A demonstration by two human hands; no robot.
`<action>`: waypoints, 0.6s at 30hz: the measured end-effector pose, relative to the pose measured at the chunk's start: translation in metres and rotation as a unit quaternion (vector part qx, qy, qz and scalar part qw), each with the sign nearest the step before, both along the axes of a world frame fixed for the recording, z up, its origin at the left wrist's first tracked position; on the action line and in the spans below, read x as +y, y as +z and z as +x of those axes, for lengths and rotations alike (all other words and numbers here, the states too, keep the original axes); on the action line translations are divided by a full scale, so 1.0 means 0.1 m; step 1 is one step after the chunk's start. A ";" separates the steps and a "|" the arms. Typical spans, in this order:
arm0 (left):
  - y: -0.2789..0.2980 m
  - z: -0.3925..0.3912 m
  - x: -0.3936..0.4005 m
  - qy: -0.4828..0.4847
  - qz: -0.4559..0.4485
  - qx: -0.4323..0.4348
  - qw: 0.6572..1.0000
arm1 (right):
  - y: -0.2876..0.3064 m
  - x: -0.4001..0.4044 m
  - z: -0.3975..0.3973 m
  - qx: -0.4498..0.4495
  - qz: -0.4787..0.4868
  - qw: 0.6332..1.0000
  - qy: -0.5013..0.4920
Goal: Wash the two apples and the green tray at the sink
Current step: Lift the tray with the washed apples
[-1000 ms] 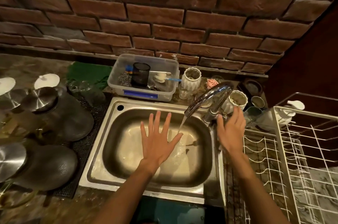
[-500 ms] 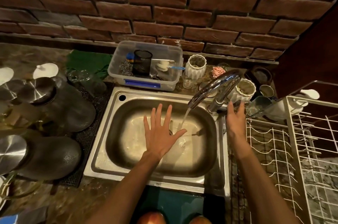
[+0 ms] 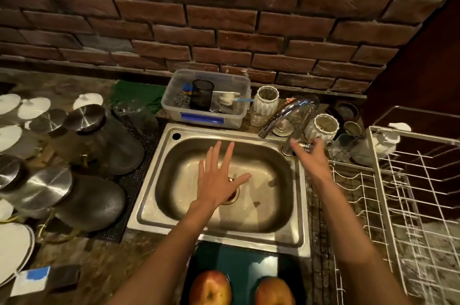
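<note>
2 red-yellow apples [image 3: 210, 288] side by side on green tray [image 3: 242, 261].

sink [image 3: 149, 205] basin open, nothing in it but the drain; left hand [image 3: 217, 180] spread flat over its middle, holding nothing; faucet spout [image 3: 281, 113] arches over the back-right corner, right hand [image 3: 311, 155] blurred at its base; back edge walled by clear plastic bin [image 3: 206, 115] and white ribbed cups [image 3: 265, 99]; left side packed with steel-lidded jars [image 3: 104, 135]; wire dish rack [image 3: 410, 192] blocks the right; near edge taken by green tray [image 3: 244, 262] carrying two apples [image 3: 210, 288].
</note>
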State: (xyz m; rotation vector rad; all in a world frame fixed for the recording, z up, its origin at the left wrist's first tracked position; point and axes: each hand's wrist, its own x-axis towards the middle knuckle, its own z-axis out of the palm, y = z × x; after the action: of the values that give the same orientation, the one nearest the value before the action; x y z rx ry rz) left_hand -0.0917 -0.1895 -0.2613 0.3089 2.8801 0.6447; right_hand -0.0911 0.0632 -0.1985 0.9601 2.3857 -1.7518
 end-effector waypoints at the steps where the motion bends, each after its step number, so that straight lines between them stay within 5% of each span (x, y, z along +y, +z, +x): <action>1: 0.08 0.04 -0.03 -0.006 -0.002 0.006 1.000 | 0.06 -0.05 0.07 0.002 0.009 1.000 0.020; 11: 0.66 0.60 -0.44 -0.051 0.166 -0.074 0.982 | 0.58 -0.24 1.01 0.038 -0.043 0.994 0.093; 18: 0.69 1.21 -0.85 -0.022 0.209 -0.164 0.964 | 0.41 -0.27 1.77 0.017 -0.064 0.993 0.093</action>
State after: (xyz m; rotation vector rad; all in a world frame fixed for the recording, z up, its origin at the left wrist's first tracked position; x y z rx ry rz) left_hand 0.0297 -0.2748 -0.1926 0.2877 2.4003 1.1733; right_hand 0.0861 0.0366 -0.1575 0.6729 2.2653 -1.8383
